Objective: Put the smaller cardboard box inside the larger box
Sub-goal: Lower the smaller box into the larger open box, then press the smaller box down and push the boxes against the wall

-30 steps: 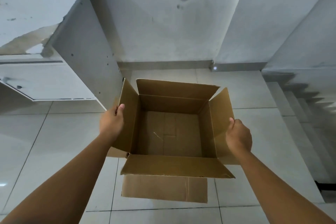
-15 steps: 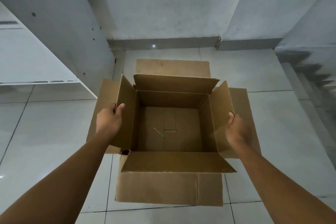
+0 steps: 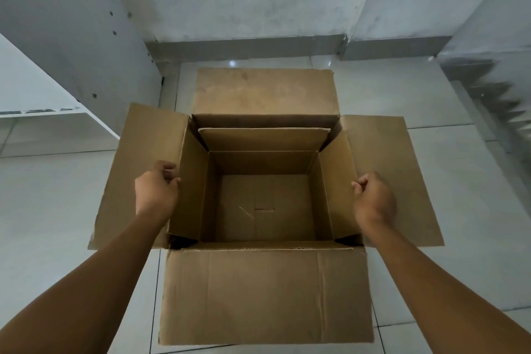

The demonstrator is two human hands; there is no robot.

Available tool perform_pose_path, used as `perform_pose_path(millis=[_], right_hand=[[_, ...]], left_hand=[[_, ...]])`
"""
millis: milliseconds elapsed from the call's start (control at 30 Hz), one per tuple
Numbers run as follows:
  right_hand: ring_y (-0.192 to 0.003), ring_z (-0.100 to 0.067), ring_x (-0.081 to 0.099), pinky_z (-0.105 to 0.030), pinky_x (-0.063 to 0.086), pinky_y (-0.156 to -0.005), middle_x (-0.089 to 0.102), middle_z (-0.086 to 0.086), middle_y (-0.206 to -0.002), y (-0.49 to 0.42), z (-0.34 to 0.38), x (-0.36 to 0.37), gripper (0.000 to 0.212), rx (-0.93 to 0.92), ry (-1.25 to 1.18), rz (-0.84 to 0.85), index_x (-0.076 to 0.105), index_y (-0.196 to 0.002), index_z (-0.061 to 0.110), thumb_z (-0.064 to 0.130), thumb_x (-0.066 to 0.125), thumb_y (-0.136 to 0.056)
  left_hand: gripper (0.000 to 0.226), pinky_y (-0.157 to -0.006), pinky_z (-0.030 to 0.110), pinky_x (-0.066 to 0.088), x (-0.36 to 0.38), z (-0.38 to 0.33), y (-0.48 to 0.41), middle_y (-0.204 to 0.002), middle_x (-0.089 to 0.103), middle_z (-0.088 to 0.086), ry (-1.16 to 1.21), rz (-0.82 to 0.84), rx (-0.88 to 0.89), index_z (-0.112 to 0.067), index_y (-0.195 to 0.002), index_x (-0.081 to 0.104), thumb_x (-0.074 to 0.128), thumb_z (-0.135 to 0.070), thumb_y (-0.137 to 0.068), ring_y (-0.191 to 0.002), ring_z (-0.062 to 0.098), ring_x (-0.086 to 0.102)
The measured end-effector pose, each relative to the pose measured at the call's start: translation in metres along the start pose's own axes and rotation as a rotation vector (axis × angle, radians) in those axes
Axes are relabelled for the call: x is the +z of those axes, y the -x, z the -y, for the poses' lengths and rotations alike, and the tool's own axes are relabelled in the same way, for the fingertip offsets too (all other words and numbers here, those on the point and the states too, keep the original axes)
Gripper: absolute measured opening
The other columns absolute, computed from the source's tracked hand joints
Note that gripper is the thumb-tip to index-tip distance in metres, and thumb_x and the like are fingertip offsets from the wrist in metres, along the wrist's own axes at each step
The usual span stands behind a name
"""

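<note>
While lodged inside the larger box (image 3: 267, 290), the smaller box (image 3: 264, 204) was recorded empty; its side flaps were pinched by left hand (image 3: 156, 192) and right hand (image 3: 373, 200).

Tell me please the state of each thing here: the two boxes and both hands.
Smaller box: open, empty, sitting down inside the larger box.
Larger box: open, its four flaps spread outward, standing on the tiled floor.
Left hand: fingers curled at the smaller box's left flap; whether it grips cannot be told.
Right hand: fingers curled at the smaller box's right flap; grip likewise unclear.
</note>
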State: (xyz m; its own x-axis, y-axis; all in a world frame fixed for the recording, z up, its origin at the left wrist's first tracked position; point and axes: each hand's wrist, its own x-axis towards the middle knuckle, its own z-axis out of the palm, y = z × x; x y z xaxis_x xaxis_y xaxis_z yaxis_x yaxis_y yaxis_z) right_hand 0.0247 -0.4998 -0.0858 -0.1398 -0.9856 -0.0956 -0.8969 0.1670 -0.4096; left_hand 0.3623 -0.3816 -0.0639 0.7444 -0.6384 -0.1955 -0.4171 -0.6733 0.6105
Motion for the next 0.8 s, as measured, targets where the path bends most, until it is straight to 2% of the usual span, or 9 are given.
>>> perform_pose_path(millis=[133, 267, 400, 500, 567, 600, 667, 733, 800], right_hand=[[-0.079, -0.023, 0.058, -0.028, 0.041, -0.06, 0.063, -0.013, -0.094, 0.006, 0.0, 0.004, 0.006, -0.035, -0.023, -0.002, 0.057, -0.094, 0.008, 0.011, 0.059, -0.089], [-0.079, -0.024, 0.059, -0.029, 0.048, -0.062, 0.063, -0.013, -0.092, 0.022, -0.004, -0.005, 0.011, -0.098, -0.064, -0.005, 0.058, -0.094, 0.008, 0.017, 0.06, -0.088], [-0.085, -0.024, 0.058, -0.029, 0.049, -0.069, 0.062, -0.014, -0.093, 0.054, -0.017, -0.019, 0.023, -0.216, -0.079, 0.004, 0.06, -0.099, 0.005, 0.024, 0.063, -0.087], [-0.095, -0.025, 0.058, -0.028, 0.047, -0.077, 0.063, -0.016, -0.105, 0.086, -0.031, -0.026, 0.041, -0.297, -0.03, 0.054, 0.059, -0.111, 0.004, 0.032, 0.067, -0.082], [-0.109, -0.028, 0.055, -0.037, 0.05, -0.089, 0.058, -0.018, -0.12, 0.105, -0.039, -0.026, 0.059, -0.33, 0.031, 0.118, 0.054, -0.123, 0.007, 0.045, 0.065, -0.08], [-0.12, -0.032, 0.049, -0.044, 0.046, -0.097, 0.051, -0.02, -0.131, 0.112, -0.042, -0.025, 0.07, -0.341, 0.081, 0.159, 0.049, -0.13, 0.009, 0.054, 0.059, -0.078], [-0.139, -0.037, 0.025, -0.051, 0.027, -0.111, 0.028, -0.022, -0.15, 0.122, -0.048, -0.019, 0.091, -0.356, 0.187, 0.254, 0.036, -0.141, 0.013, 0.074, 0.037, -0.074], [-0.144, -0.038, 0.004, -0.052, 0.016, -0.115, 0.009, -0.021, -0.157, 0.127, -0.053, -0.011, 0.11, -0.385, 0.232, 0.29, 0.025, -0.146, 0.015, 0.087, 0.011, -0.064], [-0.144, -0.039, -0.002, -0.053, 0.017, -0.115, 0.002, -0.022, -0.157, 0.129, -0.053, -0.001, 0.118, -0.38, 0.216, 0.262, 0.022, -0.147, 0.013, 0.089, 0.001, -0.06]], left_hand=[[0.026, -0.083, 0.038, 0.055, 0.001, 0.008, 0.003, -0.098, 0.069, 0.015, 0.024, -0.022, 0.026, -0.003, -0.113, 0.061, 0.054, 0.001, -0.088, -0.091, 0.028, 0.066], [0.025, -0.081, 0.029, 0.048, -0.001, 0.01, 0.024, -0.106, 0.069, 0.012, 0.004, -0.019, 0.094, -0.007, -0.112, 0.063, 0.06, -0.012, -0.088, -0.091, 0.018, 0.061], [0.03, -0.081, 0.03, 0.051, -0.005, 0.013, 0.066, -0.114, 0.065, 0.009, -0.021, 0.034, 0.142, -0.011, -0.115, 0.061, 0.059, -0.024, -0.089, -0.096, 0.018, 0.061], [0.039, -0.092, 0.037, 0.05, -0.005, 0.022, 0.103, -0.128, 0.056, 0.01, -0.11, 0.087, 0.183, -0.015, -0.122, 0.057, 0.059, -0.033, -0.088, -0.113, 0.025, 0.057], [0.052, -0.105, 0.044, 0.041, -0.001, 0.03, 0.124, -0.143, 0.044, 0.008, -0.199, 0.146, 0.195, -0.018, -0.132, 0.05, 0.058, -0.042, -0.086, -0.131, 0.027, 0.043], [0.06, -0.11, 0.046, 0.034, 0.003, 0.035, 0.131, -0.15, 0.035, 0.007, -0.242, 0.182, 0.196, -0.02, -0.137, 0.045, 0.056, -0.047, -0.085, -0.139, 0.027, 0.033], [0.071, -0.117, 0.046, 0.016, 0.012, 0.046, 0.14, -0.159, 0.018, 0.005, -0.307, 0.251, 0.21, -0.023, -0.145, 0.032, 0.052, -0.055, -0.084, -0.147, 0.025, 0.011], [0.076, -0.118, 0.044, 0.003, 0.022, 0.058, 0.143, -0.161, 0.008, 0.006, -0.344, 0.283, 0.242, -0.023, -0.148, 0.024, 0.048, -0.058, -0.084, -0.149, 0.022, -0.005], [0.074, -0.118, 0.044, -0.003, 0.031, 0.066, 0.142, -0.161, 0.006, 0.008, -0.325, 0.253, 0.275, -0.021, -0.148, 0.023, 0.047, -0.055, -0.086, -0.148, 0.022, -0.01]])
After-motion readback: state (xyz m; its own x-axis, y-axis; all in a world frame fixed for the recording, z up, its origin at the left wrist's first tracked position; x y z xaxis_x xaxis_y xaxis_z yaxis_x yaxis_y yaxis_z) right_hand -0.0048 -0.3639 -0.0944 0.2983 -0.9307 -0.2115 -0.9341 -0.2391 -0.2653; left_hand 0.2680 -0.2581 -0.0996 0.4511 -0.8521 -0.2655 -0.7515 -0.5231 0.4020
